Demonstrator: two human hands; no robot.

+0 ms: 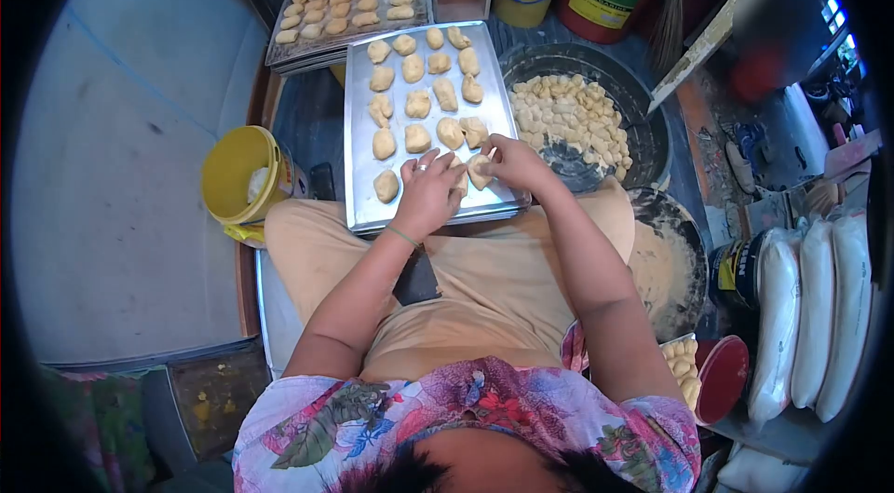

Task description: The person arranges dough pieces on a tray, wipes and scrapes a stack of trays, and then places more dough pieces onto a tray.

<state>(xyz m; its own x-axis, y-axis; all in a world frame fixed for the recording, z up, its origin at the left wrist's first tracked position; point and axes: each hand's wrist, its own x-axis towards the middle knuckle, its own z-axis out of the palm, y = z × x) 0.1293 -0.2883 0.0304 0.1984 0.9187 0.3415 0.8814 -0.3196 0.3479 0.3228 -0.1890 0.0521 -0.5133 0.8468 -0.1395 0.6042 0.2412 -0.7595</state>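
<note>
A metal baking tray rests across my lap, with rows of pale dough pieces on it. Near its front right corner, the fingers of my left hand curl over one dough piece, mostly hidden beneath them. Beside it my right hand grips another dough piece between thumb and fingers. The two hands almost meet. One more dough piece lies just left of my left hand.
A wide black basin heaped with small dough lumps stands to the right, above a floury pan. A second tray of dough pieces sits at the back left. Left is a yellow bucket; several filled plastic bags stand far right.
</note>
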